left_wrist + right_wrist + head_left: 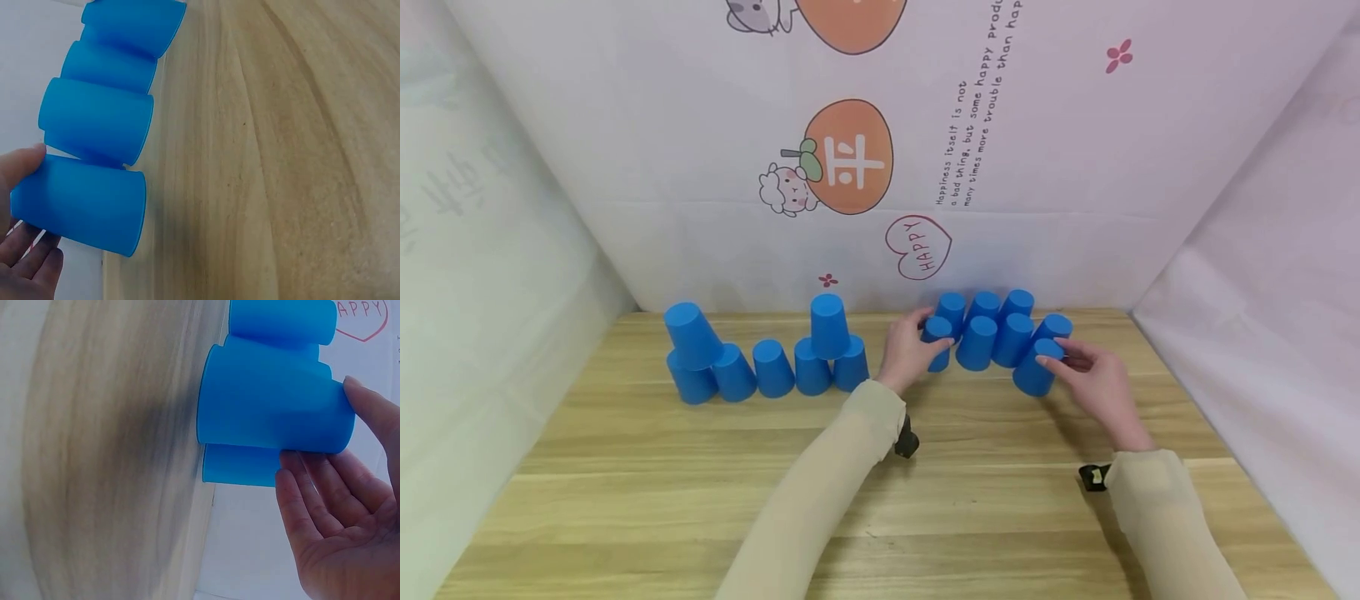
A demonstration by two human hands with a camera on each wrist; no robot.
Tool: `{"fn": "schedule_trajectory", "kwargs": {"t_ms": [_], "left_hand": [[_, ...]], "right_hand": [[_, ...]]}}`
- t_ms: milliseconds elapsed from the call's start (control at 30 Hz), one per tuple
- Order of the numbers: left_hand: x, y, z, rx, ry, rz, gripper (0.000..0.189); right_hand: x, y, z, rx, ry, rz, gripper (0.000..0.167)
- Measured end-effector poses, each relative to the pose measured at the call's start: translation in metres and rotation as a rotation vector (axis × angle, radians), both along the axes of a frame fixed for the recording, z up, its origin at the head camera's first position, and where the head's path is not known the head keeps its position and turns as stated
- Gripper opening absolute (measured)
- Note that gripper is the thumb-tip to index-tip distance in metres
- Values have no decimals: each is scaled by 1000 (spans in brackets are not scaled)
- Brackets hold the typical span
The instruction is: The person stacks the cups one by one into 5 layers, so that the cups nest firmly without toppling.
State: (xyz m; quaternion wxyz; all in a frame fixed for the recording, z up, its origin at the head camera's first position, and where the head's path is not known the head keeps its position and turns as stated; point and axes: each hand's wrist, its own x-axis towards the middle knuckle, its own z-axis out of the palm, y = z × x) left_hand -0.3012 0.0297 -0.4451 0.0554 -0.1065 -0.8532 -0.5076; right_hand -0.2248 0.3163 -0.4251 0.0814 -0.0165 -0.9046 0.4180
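Observation:
On the right of the table, several blue cups (978, 343) stand upside down in two close rows. My left hand (912, 348) pinches the cup (81, 203) at the left end of the front row, thumb on one side and fingers on the other. At the other end, my right hand (1099, 385) holds a cup (275, 400) near its narrow base, the thumb and fingers on opposite sides. This cup (1036, 371) is in front of another blue cup (1056, 325), partly hiding it. Whether it touches the table cannot be told.
Further left, several blue cups (773, 369) stand inverted in a row. One cup (692, 337) rests on the pair at its left end, another (829, 325) on the pair at its right end. A printed white cloth (1045, 167) rises behind the wooden table (700, 500).

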Motion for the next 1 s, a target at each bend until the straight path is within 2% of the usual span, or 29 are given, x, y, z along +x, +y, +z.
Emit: {"fn": "schedule_trajectory", "kwargs": {"t_ms": [267,467,633,1000], "left_hand": [[6,0,0,14,7,11,52],[13,-1,5,21,56,-4,52],[22,-4,15,23,90,-44,54],[46,-19,47,34,106,-105,57]], "right_hand": [[0,0,0,-1,-6,-7,77],[0,0,0,6,0,-11,77],[0,0,0,5,-3,-9,77],[-1,1,1,8,-12,-6,78]]}}
